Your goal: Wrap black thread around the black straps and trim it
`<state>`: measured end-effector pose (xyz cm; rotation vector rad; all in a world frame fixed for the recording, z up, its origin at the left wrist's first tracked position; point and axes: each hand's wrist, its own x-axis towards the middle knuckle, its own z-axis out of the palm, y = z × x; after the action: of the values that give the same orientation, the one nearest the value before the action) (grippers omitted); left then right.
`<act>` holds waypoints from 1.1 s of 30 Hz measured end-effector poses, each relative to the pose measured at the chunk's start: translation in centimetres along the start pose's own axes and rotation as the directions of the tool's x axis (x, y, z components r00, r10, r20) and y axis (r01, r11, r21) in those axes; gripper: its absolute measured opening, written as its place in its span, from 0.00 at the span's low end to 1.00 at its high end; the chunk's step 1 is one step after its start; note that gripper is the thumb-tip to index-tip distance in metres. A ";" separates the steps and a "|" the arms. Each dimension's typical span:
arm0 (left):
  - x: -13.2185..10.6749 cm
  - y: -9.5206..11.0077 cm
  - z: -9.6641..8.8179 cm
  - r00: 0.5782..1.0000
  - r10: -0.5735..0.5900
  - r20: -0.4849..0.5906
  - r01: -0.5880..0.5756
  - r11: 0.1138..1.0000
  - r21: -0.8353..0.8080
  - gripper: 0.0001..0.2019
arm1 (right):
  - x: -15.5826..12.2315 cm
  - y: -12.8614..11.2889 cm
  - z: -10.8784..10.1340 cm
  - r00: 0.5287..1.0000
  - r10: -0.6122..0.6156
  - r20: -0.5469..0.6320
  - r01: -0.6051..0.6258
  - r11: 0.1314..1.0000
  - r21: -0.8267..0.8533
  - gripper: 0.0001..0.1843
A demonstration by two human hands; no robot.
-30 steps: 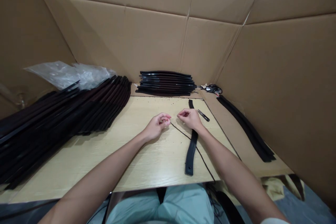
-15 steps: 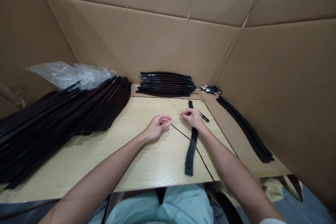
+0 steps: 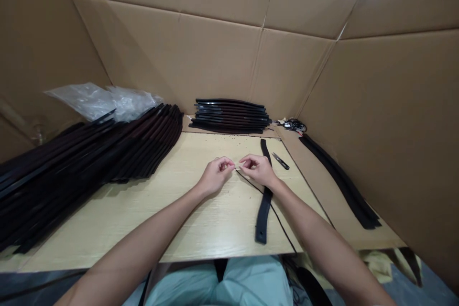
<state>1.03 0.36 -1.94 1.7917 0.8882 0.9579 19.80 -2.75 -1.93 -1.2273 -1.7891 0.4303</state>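
Observation:
My left hand pinches the end of a thin black cord over the middle of the table. From those fingertips the cord runs down to the right, across a flat black strip, and over the table's front edge. My right hand is closed in a pinch, its fingertips almost touching the left ones; what they hold is too small to make out. The black strip lies lengthwise under my right wrist, with a hole near its close end. Just beyond that hand lies a pair of black thread snips.
A large heap of black strips covers the left side, with clear plastic bags behind it. More strips are stacked at the back, beside a small tangle. Two long strips lie right. Cardboard walls surround the table.
My right hand has moved slightly left and down, bringing its fingertips up to the left hand's. The snips are now fully uncovered. My left hand keeps its pinch on the cord.

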 end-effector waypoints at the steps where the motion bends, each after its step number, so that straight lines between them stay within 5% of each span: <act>1: 0.0 0.0 -0.1 1.000 0.000 -0.009 0.000 1.000 0.004 0.07 | 0.0 -0.2 0.0 1.000 -0.017 0.007 0.017 1.000 -0.003 0.08; 18: 0.0 0.3 -0.1 1.000 -0.001 -0.008 0.000 0.999 -0.051 0.09 | -0.1 -1.6 0.4 0.994 -0.071 0.085 0.078 0.993 -0.085 0.07; 33: 0.7 -0.4 -0.2 0.987 -0.098 -0.129 0.072 0.978 -0.195 0.07 | 0.5 -0.8 -0.1 0.992 0.102 0.070 -0.108 0.990 0.092 0.06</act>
<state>1.06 1.20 -2.11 1.5293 0.9193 1.0838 19.40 -2.71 -1.05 -1.2565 -1.7430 0.6155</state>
